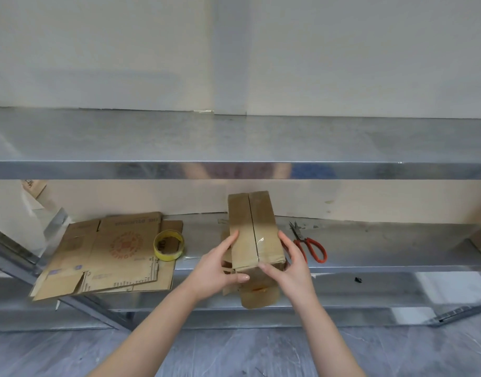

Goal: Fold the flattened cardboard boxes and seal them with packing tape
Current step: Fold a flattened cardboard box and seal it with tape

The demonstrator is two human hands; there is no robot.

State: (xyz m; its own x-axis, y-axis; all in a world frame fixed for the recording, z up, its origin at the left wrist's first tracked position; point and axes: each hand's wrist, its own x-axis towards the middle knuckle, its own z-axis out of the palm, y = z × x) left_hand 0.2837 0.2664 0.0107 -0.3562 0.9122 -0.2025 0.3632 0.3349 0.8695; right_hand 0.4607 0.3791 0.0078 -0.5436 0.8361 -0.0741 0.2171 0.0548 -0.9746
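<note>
A folded brown cardboard box [254, 229] stands at the front of the lower metal shelf [370, 246], its two top flaps meeting in a middle seam with clear tape over it. My left hand [220, 265] grips its left side, thumb on the near face. My right hand [285, 263] holds the right side, thumb at the near end of the seam. A loose flap hangs below the near end. Several flattened cardboard boxes [108, 254] lie stacked to the left, with a yellow roll of packing tape [169, 245] resting on them.
Red-handled scissors [307, 244] lie on the shelf right of the box. An upper metal shelf [234, 148] juts out above the work area. A small black object [358, 280] sits on the lower ledge. Grey floor lies below.
</note>
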